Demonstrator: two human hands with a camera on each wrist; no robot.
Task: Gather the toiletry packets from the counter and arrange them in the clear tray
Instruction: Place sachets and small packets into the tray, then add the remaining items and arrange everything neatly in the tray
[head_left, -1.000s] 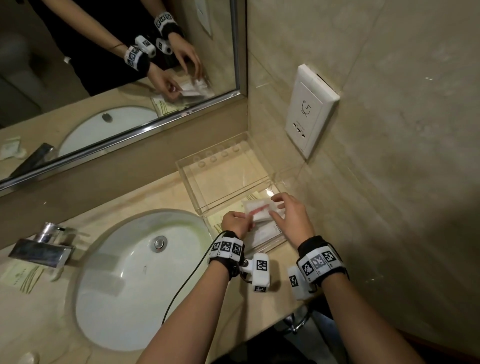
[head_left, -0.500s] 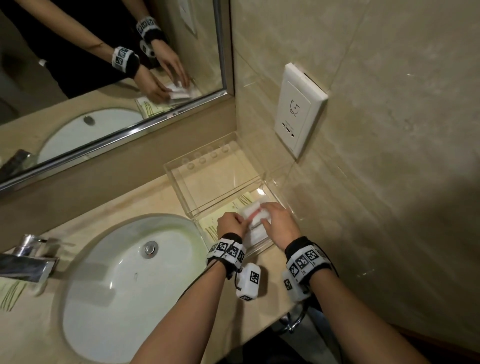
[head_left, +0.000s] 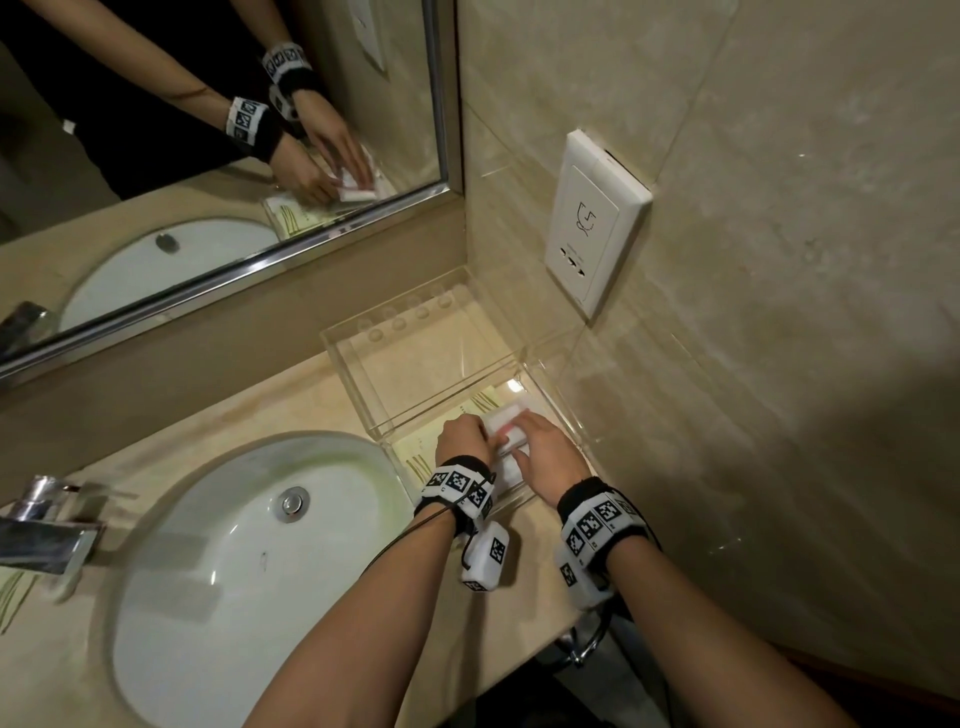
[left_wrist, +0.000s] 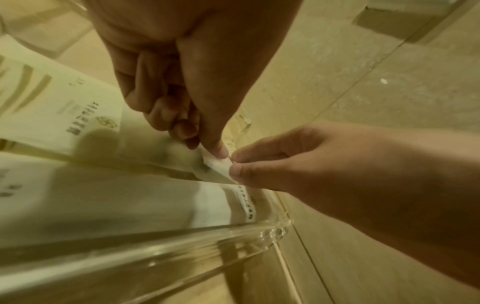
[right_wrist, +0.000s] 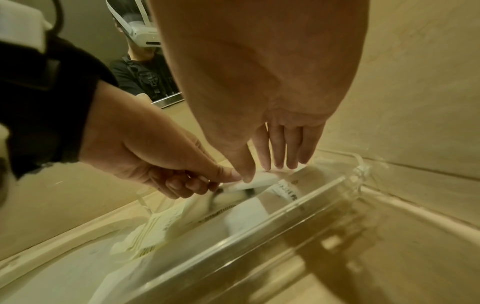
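The clear tray sits on the counter right of the sink, its lid tipped back. Both hands are inside it. My left hand pinches one end of a white packet between thumb and curled fingers. My right hand pinches the same packet from the other side. The left wrist view shows the two pinches meeting on the white packet. Cream packets with green stripes lie flat in the tray under it. In the right wrist view, the white packet is low behind the tray wall.
A white basin fills the counter's left, with a chrome tap beside it. One cream packet lies by the tap. A mirror runs along the back and a wall socket is close above the tray.
Both hands have lowered the white packet from above the tray's rim down into the tray, onto the packets lying there. The head view has shifted slightly.
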